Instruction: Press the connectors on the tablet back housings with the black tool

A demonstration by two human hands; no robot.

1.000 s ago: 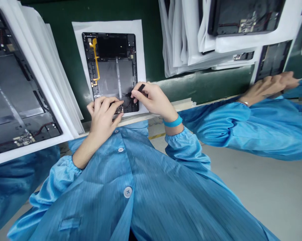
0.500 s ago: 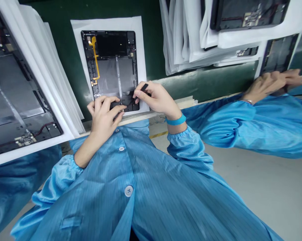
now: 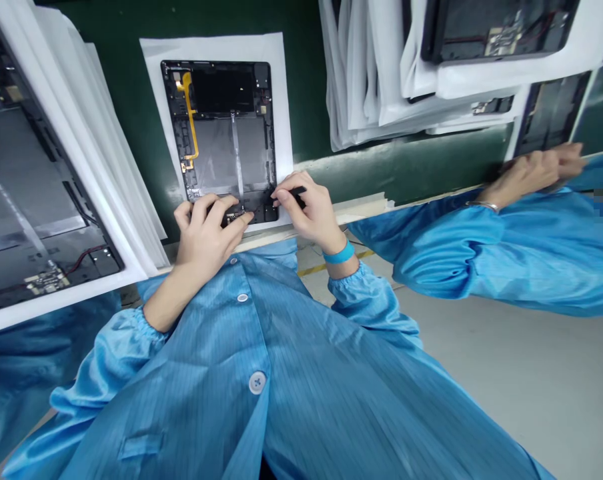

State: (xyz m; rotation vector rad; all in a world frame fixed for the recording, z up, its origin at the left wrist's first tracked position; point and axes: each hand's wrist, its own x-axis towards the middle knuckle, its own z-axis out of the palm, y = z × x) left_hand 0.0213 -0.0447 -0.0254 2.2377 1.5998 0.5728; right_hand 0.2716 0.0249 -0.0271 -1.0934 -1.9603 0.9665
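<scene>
In front of me an opened tablet housing [image 3: 214,160] lies on a white foam sheet [image 3: 286,100], with a yellow flex cable [image 3: 194,130] along its left side and a silver strip down its middle. My left hand [image 3: 209,230] rests over the near left edge, fingers bent and apart. Its fingertips touch around a small circuit board [image 3: 236,217], which they partly cover. Pinched in my right hand [image 3: 309,203] is what looks like black tweezers [image 3: 297,191], at the near right corner of the housing. The tip of the tweezers is too small to make out.
Stacked housings between white sheets stand on the left [image 3: 41,167] and at the upper right [image 3: 371,80]. At the right, a co-worker's hands [image 3: 536,170] work at another housing [image 3: 551,113]. The green bench [image 3: 406,170] ends at an edge just before my body.
My right hand has shifted slightly right and down, and the tweezers have tilted flatter. My left index finger has moved a little right across the circuit board. The housing stays put.
</scene>
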